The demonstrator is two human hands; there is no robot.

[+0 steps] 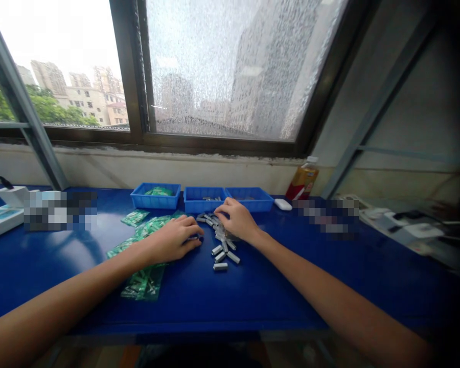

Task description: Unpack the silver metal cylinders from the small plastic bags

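Note:
Short silver metal cylinders [220, 266] lie in a loose pile at the middle of the blue table. Over the pile's upper part is my right hand [235, 219], its thumb and fingertips pinched together; whatever is between them is too small to make out. My left hand [176, 237] rests just left of the pile, fingers curled, with a gap between thumb and forefinger. Under and beside my left wrist spread several green plastic bags [143, 282] with small metal parts inside. Part of the pile is hidden behind my right hand.
Behind the pile stand a blue bin [138, 199] of green bags and a divided blue bin [203, 206] with a few metal pieces. Farther right are a white object [282, 204] and a bottle [304, 179]. A power strip [2, 222] lies far left, below the window.

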